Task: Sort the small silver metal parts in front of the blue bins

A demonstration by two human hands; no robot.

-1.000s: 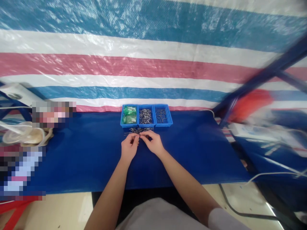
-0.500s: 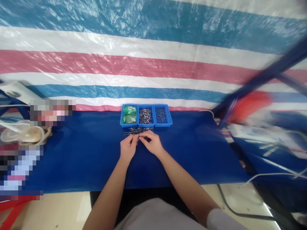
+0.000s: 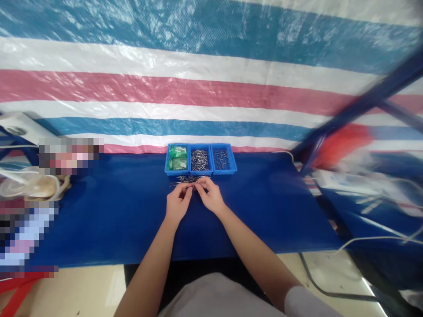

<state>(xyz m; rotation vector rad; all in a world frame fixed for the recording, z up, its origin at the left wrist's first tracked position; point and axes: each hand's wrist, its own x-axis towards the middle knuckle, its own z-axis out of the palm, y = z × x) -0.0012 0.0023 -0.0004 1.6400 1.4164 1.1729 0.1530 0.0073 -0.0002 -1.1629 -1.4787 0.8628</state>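
My left hand [image 3: 177, 202] and my right hand [image 3: 210, 196] meet fingertip to fingertip at the near side of a loose pile of thin metal pins [image 3: 184, 179] on the blue table. Both hands are closed in a pinch. Whatever small piece lies between the fingertips is too small to make out. Just beyond the pile stand three joined blue bins [image 3: 201, 173]. Green packets [image 3: 178, 164] fill the left one, many metal pins [image 3: 199, 160] the middle one, and fewer thin pins [image 3: 221, 160] lie in the right one.
The blue table [image 3: 264, 211] reaches back to a striped plastic sheet [image 3: 211, 92]. At the left edge are a clear plastic cup [image 3: 31, 187] and blurred-out items. A blue metal frame [image 3: 357, 103], a white cable [image 3: 373, 239] and a red bag [image 3: 346, 145] are on the right.
My fingertips have shifted slightly at the pile: the left fingers reach a little further right and the right fingers are bent more. The bins look the same.
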